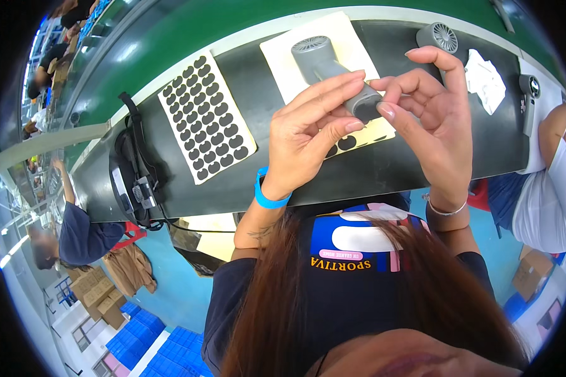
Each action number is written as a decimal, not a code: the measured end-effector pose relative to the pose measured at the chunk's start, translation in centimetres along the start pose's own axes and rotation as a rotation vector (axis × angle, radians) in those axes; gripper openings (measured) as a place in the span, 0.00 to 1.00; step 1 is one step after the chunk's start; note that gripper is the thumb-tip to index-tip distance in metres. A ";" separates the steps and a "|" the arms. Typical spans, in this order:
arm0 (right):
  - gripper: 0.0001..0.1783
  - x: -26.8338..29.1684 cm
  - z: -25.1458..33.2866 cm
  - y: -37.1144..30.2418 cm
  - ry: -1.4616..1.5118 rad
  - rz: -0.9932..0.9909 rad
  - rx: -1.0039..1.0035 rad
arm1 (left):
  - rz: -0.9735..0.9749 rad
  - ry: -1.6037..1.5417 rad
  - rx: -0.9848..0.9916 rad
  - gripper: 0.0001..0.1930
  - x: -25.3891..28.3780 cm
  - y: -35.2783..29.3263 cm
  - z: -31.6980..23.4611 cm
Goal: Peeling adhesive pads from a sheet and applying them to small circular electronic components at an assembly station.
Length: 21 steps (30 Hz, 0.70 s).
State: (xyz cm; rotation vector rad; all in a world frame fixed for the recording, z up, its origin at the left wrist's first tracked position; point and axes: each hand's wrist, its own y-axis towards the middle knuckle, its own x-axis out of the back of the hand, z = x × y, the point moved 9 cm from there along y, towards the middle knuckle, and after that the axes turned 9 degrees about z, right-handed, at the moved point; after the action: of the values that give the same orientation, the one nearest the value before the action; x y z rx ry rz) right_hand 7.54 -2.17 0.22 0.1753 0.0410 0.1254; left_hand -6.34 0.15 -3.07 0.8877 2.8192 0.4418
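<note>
view: head-worn left fisheye | faces: down | range: near left hand, right hand, black worktable

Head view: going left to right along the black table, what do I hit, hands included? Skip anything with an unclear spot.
Black strapped device → sticker sheet → left hand → right hand → crumpled white sheet → rightmost gray fan

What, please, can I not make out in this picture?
Head view:
Grey fan: handle's middle, hidden by the left hand.
Cream sheet behind it: middle, covered by the fan, left hand and right hand.
Person in white: far side, cut off by the fisheye rim.
Upper-left workers: too small and blurred.
</note>
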 end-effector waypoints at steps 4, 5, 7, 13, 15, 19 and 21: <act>0.30 0.0 0.1 0.0 -0.013 -0.004 -0.005 | 0.001 0.002 0.008 0.19 0.0 0.0 -0.1; 0.30 0.1 -0.1 0.1 -0.012 -0.003 -0.006 | 0.000 0.006 0.008 0.19 0.0 0.0 0.0; 0.30 0.2 -0.1 0.1 -0.039 -0.010 0.016 | 0.000 0.011 0.009 0.19 0.0 0.0 0.1; 0.29 0.2 0.0 0.1 -0.012 -0.032 -0.020 | -0.008 -0.008 0.014 0.20 0.1 0.2 0.1; 0.29 0.2 0.0 0.1 -0.004 -0.036 -0.021 | -0.015 -0.002 0.019 0.20 0.1 0.2 0.1; 0.29 0.3 -0.1 0.2 0.009 -0.039 -0.021 | -0.009 0.016 0.016 0.20 0.2 0.3 0.0; 0.29 0.3 -0.1 0.2 0.007 -0.046 -0.021 | -0.020 0.008 0.017 0.20 0.2 0.4 0.0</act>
State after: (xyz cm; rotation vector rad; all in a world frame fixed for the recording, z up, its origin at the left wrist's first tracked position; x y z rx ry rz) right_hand 7.80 -1.90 0.15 0.1531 0.0507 0.0802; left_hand -6.32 0.54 -2.94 0.8624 2.8402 0.4204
